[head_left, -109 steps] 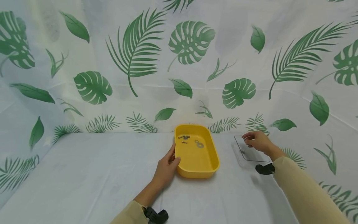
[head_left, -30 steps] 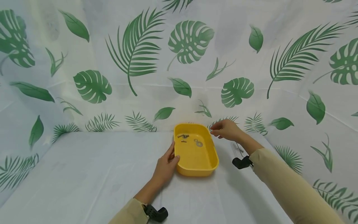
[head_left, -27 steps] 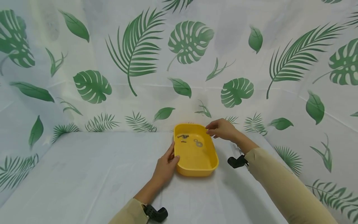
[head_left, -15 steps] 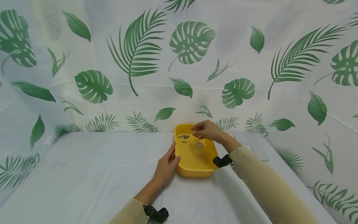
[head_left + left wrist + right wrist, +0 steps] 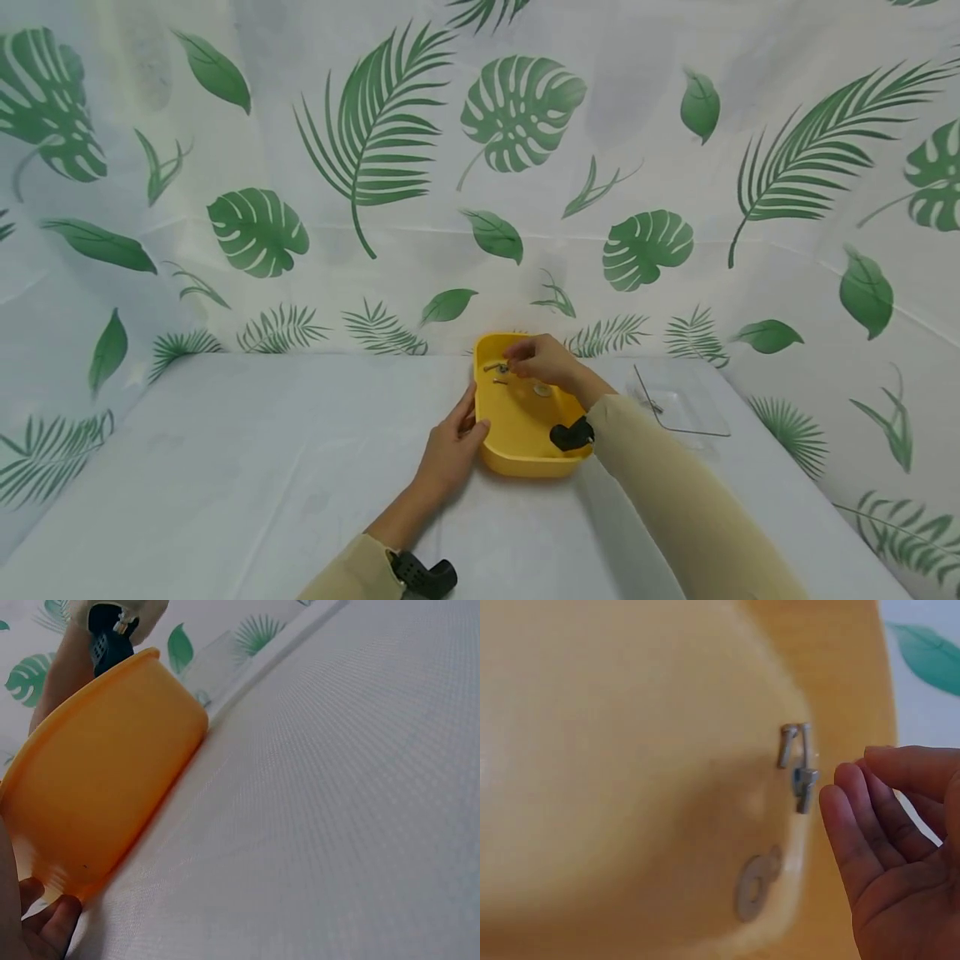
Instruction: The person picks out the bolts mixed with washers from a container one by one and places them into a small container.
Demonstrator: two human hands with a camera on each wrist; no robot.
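I see the right forearm slant in from the lower right, across the tray's (image 5: 525,467) right wall. The right hand (image 5: 549,362) hangs over the tray's far end with its wrist bent, fingers slightly bent and fingertips close to the thumb. That grip is narrow, and I can't tell whether something tiny sits between the tips. Just beside it I make out bolts (image 5: 787,747) and, nearer the corner, a washer (image 5: 751,889). The left hand (image 5: 448,448) holds the tray's left wall from outside, thumb at the rim, its forearm angling up from below. The tray sits on the worktop (image 5: 247,467), against the leafy cloth (image 5: 408,275), with a clear box (image 5: 686,408) to its right.
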